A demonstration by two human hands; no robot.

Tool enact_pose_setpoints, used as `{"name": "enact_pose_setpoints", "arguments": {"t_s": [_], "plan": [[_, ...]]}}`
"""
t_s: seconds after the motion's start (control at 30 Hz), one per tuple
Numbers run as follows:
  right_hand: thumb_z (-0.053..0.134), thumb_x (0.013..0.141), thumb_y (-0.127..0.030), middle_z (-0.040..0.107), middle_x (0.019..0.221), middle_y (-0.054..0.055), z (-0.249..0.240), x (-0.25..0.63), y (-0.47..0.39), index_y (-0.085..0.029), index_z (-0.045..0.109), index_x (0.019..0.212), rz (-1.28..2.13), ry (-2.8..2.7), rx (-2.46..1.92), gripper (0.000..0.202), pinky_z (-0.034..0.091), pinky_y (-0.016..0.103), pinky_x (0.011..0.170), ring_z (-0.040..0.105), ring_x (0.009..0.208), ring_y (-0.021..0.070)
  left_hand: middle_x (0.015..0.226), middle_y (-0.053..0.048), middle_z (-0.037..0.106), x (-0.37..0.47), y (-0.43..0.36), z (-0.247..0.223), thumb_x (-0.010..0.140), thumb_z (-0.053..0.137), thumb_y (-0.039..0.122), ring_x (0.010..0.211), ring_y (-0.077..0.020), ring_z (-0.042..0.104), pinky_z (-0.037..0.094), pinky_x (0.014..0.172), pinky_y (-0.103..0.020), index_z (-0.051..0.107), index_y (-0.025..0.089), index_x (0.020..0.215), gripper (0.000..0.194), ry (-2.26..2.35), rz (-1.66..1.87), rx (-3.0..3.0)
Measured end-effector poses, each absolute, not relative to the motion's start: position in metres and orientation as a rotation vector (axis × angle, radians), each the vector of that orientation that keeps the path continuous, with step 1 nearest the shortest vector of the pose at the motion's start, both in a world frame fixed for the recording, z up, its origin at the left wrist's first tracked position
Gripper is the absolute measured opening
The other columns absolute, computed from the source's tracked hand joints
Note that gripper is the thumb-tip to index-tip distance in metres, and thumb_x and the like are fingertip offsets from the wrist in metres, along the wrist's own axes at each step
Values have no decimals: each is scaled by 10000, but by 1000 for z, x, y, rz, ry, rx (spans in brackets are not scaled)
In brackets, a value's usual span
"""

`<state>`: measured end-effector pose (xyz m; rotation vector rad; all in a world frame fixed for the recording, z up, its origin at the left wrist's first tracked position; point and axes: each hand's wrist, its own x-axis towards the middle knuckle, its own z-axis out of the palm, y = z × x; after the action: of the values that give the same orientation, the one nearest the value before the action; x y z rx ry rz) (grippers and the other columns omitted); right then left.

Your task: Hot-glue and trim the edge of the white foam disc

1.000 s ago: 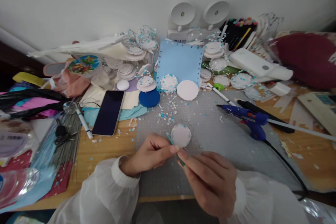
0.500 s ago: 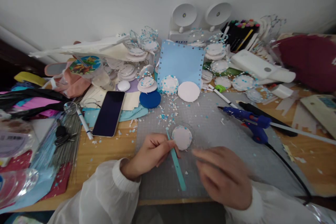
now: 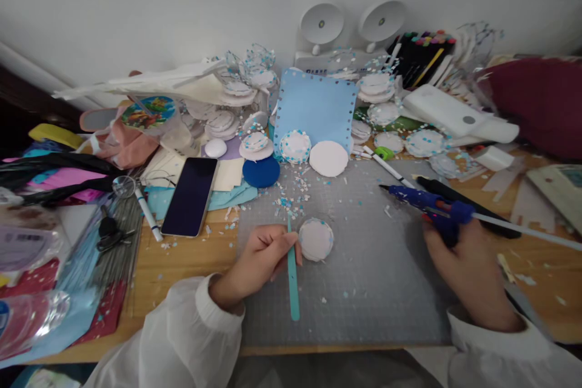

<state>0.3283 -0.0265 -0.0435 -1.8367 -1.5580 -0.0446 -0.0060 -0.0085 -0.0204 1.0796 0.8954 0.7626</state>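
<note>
Left hand (image 3: 268,251), just below center frame, is pinching teal tweezers (image 3: 293,288) between thumb and curled fingers, their long end pointing toward the bottom edge. Scalloped white disc (image 3: 316,240) sits flat just right of that on the gray cutting mat (image 3: 364,291). Right hand (image 3: 468,273) comes up from the lower right, thumb and fingers around the blue glue gun (image 3: 425,201)'s handle, fingertips hidden.

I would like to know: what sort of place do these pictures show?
Probably a craft desk: a blue glue gun, a gray gridded mat sprinkled with small blue and white bits, and several decorated white discs.
</note>
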Motion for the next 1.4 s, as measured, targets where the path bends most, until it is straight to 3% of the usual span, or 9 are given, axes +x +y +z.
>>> {"name": "enact_pose_setpoints", "arguments": {"t_s": [0.1,0.3,0.37,0.5,0.73,0.9,1.03,1.4], "plan": [[647,681,-217,529,605,50,-36,325,-19,-236,533,752,-126,-1618,-1955,135,357,371,509,524,533,233,349,73,353,-6,-8,-20,854,510,559,279,-37,240,167,324,-195,608,134,577,517,910,767,1096],[792,559,-362,506,465,12,-4,304,0,-243,483,555,-3,-1367,-2041,331,349,304,404,485,409,169,352,77,332,-6,-10,-17,849,498,592,280,-37,241,190,317,-185,586,139,562,543,890,722,1141],[803,541,-336,529,462,9,3,289,10,-231,487,552,46,-1338,-1926,333,374,280,400,499,405,151,344,80,319,-6,-10,-14,839,503,605,282,-36,236,189,318,-179,578,139,555,551,885,692,1176],[726,618,-226,567,472,-14,0,257,19,-224,515,604,127,-1494,-1572,211,379,231,383,497,388,116,350,71,333,-7,-10,-10,852,495,588,297,-41,268,209,332,-173,583,136,559,545,886,652,1276],[618,646,-222,493,383,-51,-19,240,2,-243,467,516,131,-1779,-1397,201,366,249,351,450,326,120,415,32,402,-5,-11,-6,898,472,481,389,-64,349,268,398,-191,578,138,524,519,791,606,1412],[646,636,-255,598,516,-20,-22,245,-1,-242,534,630,125,-1847,-1378,113,423,274,391,537,397,152,497,-13,513,-5,-12,-6,904,462,400,460,-80,424,319,448,-199,573,137,538,464,769,547,1444],[644,656,-289,679,706,29,-23,245,-2,-244,585,759,118,-1869,-1344,127,506,320,512,644,580,208,483,-21,529,-4,-10,-5,898,456,405,445,-80,422,315,432,-197,521,147,498,480,754,553,1447],[654,669,-287,681,767,57,-25,250,-2,-236,587,772,64,-1948,-1331,133,531,341,535,653,619,221,483,-24,532,-6,-12,-5,895,461,363,444,-89,435,321,436,-206,537,152,506,449,747,516,1442]]}}
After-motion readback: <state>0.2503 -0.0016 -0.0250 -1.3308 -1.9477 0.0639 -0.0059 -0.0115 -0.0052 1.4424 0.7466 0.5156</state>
